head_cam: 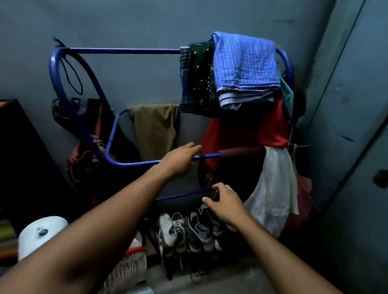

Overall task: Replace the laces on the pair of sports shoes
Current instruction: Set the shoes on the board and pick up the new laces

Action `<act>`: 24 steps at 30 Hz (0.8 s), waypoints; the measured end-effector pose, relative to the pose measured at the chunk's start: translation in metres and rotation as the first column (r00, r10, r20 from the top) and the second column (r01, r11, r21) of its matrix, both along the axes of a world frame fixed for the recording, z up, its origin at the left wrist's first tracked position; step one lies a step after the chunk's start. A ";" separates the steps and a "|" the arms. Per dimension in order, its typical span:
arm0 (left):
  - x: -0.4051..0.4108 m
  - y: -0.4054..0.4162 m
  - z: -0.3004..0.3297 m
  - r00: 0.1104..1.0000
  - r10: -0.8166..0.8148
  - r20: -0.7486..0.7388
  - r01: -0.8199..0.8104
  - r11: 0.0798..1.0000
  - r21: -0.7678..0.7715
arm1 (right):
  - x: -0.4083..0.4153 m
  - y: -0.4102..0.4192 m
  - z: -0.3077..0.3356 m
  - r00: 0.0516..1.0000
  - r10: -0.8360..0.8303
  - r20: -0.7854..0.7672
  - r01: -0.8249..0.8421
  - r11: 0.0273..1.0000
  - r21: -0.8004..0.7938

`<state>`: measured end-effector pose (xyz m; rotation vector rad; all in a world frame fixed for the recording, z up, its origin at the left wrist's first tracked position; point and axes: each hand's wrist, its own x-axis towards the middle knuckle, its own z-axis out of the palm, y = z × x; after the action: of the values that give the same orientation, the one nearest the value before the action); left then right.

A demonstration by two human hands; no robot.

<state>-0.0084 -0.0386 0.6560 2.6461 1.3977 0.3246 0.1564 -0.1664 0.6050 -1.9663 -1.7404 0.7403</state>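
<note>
Still fetching: my left hand point(180, 160) grips the blue rack rail point(207, 156), my right hand point(224, 203) hangs loose-fingered, holding nothing, above the sports shoes point(190, 230) at six o'clock; next I reach down.

This is a corner of a home, a lived-in room used for drying and storing clothes. A blue metal drying rack point(131, 50) stands against a painted grey-blue wall point(129, 11), hung with a blue checked cloth point(244, 65), an olive garment point(155, 130), a red garment point(274, 131) and a white plastic bag point(274, 193). Under the rack, pairs of shoes stand on the floor: white sports shoes point(171, 232) beside dark sneakers point(202, 227). A grey door point(372, 113) with a knob closes the right side, and a dark cabinet point(14, 148) stands at the left
</note>
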 end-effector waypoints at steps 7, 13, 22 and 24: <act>0.014 0.092 -0.025 0.992 -0.122 -0.012 0.115 0.959 -0.260 | -0.012 0.076 -0.019 0.997 -0.058 0.041 0.060 0.997 -0.049; 0.018 0.122 -0.058 0.980 -0.166 -0.112 0.114 0.921 -0.374 | -0.021 0.123 -0.029 0.991 -0.136 0.006 0.136 0.989 -0.053; 0.006 0.122 -0.068 0.957 -0.207 0.205 0.260 0.923 -0.283 | -0.030 0.150 -0.019 0.981 -0.187 -0.049 0.181 0.978 -0.107; 0.002 0.119 -0.065 0.922 -0.254 0.291 0.340 0.891 -0.301 | -0.029 0.150 -0.020 0.977 -0.193 -0.087 0.181 0.975 -0.128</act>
<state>-0.0067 0.0807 0.5913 2.3800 0.8601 0.3200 0.1276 -0.0168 0.5850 -2.0998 -1.4600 0.8763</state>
